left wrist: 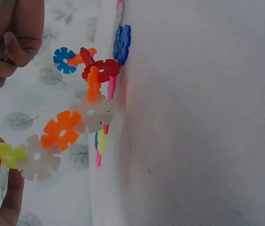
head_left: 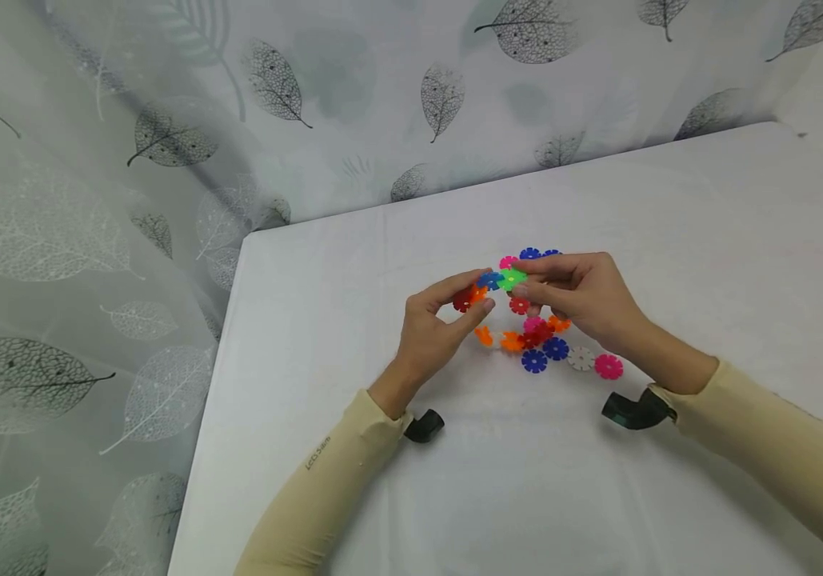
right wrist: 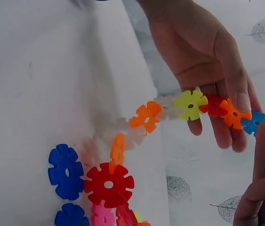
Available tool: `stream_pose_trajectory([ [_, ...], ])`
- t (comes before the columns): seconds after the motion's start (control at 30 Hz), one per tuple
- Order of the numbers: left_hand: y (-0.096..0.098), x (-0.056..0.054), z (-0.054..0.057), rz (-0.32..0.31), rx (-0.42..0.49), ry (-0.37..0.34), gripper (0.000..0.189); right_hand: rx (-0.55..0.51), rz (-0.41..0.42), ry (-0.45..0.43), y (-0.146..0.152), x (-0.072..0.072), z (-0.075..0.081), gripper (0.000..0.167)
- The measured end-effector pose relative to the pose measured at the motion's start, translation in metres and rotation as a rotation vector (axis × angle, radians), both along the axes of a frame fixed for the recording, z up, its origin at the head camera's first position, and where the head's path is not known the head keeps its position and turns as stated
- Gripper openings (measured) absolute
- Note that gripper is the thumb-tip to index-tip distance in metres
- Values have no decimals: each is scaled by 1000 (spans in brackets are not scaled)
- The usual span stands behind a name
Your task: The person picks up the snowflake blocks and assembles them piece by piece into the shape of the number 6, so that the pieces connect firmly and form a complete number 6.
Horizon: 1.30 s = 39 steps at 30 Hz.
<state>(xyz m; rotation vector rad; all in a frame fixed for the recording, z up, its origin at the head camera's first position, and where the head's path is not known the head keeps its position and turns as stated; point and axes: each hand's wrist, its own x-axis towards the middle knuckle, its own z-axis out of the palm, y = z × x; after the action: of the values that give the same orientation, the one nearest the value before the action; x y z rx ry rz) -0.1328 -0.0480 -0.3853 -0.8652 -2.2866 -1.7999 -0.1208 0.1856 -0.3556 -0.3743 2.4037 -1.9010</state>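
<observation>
Head view: left hand point(head_left: 429, 326) pinches an orange disc point(head_left: 479, 294), right hand point(head_left: 594, 296) a green disc point(head_left: 512, 279); its fingers point(head_left: 565, 262) partly hide blue discs point(head_left: 529, 254) behind.

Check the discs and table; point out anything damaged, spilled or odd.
Nothing stands out. The visible discs look whole, the green disc in the right hand included, and the white table shows no spill. Some discs are partly hidden.

Disc chain point(head_left: 490, 281) between left hand point(head_left: 429, 330) and right hand point(head_left: 593, 296), further discs point(head_left: 556, 348) on table point(head_left: 317, 320), curtain point(head_left: 361, 112) behind.
</observation>
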Motion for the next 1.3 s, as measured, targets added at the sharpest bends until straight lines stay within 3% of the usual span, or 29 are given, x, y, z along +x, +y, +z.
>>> stream_pose_trajectory([
  [0.17, 4, 0, 6, -14, -22, -42, 49, 42, 20, -9, -3, 2, -1, 38],
  [0.3, 5, -2, 6, 17, 25, -84, 44, 43, 13, 26, 1, 3, -2, 38],
  [0.53, -3, -10, 1, 131, 219, -305, 38, -34, -163, 112, 23, 6, -7, 36],
  [0.7, -10, -14, 0, 169, 272, -411, 39, -68, -243, 61, 40, 7, -16, 37],
  [0.93, -13, -16, -1, 147, 258, -416, 53, 52, -300, -102, 65, 9, -33, 47],
  [1.1, -16, -18, -2, 167, 223, -436, 57, 197, -218, -215, 83, 9, -39, 55],
  [1.3, -19, -21, -1, 223, 278, -568, 42, 466, 48, -279, 96, 8, -44, 49],
])
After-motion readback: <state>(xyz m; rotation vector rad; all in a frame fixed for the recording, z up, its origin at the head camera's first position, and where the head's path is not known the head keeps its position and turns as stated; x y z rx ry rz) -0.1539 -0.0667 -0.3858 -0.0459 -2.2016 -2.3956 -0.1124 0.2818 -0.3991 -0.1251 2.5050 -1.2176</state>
